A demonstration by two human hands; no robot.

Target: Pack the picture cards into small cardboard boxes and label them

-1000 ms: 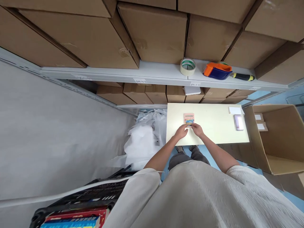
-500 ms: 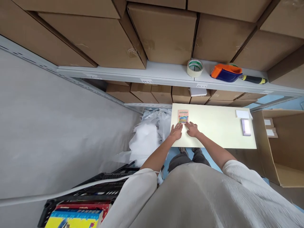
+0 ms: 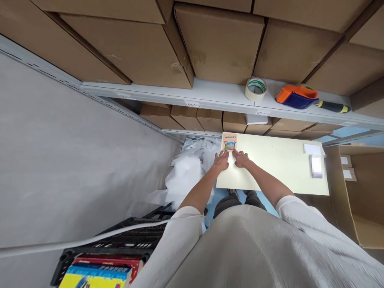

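Observation:
A small peach-coloured booklet (image 3: 230, 143) with a landscape picture on its cover lies flat at the far left corner of the pale yellow tabletop (image 3: 273, 168). At its near edge, my left hand (image 3: 221, 161) touches the left side with fingers stretched forward. My right hand (image 3: 241, 159) reaches the same edge from the right, its fingers also extended. Neither hand is wrapped round the booklet. Both palms stay on the near side of it, and the thumbs point toward each other.
White slips (image 3: 312, 149) and a blurred purple-edged item (image 3: 317, 166) lie at the tabletop's right end. An open carton (image 3: 345, 200) stands beyond. Shelves ahead hold boxes, a tape roll (image 3: 256, 89) and an orange-blue tape dispenser (image 3: 297, 97). Crumpled white sheets (image 3: 186, 172) and a black crate (image 3: 141, 236) are left.
The booklet has slid forward and left to the tabletop's far left corner, with both hands following at its near edge. The camera view has shifted slightly.

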